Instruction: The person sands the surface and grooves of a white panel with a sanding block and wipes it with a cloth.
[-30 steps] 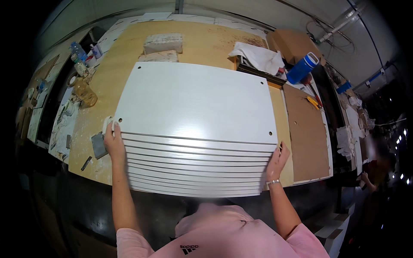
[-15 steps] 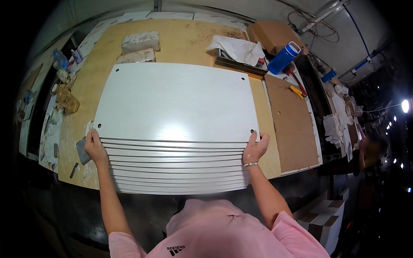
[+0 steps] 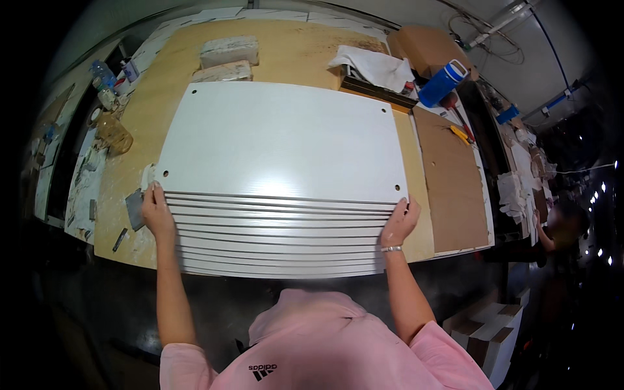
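A stack of white panels (image 3: 279, 224) lies on the worktable, the lower ones stepped out toward me so their front edges show as strips. The top white panel (image 3: 283, 140) has a small dark hole near each corner. My left hand (image 3: 158, 211) is closed against the stack's left side at the top panel's near corner. On the opposite side, my right hand (image 3: 401, 221) grips near the right corner, its thumb by the edge below the hole. The fingertips under or behind the edges are partly hidden. A grey sheet (image 3: 134, 209) lies beside my left hand.
Two wrapped blocks (image 3: 227, 52) sit behind the panels on the table (image 3: 140, 117). A cloth-topped tray (image 3: 377, 91), blue bottle (image 3: 443, 83) and yellow-handled tool (image 3: 461, 134) are at right. A plastic jar (image 3: 114, 133) stands left. Another person (image 3: 562, 224) is far right.
The whole view has shifted slightly, with the table appearing higher and farther right. My right thumb has moved from beside the corner hole toward the panel's near corner. Both hands stay at the stack's sides.
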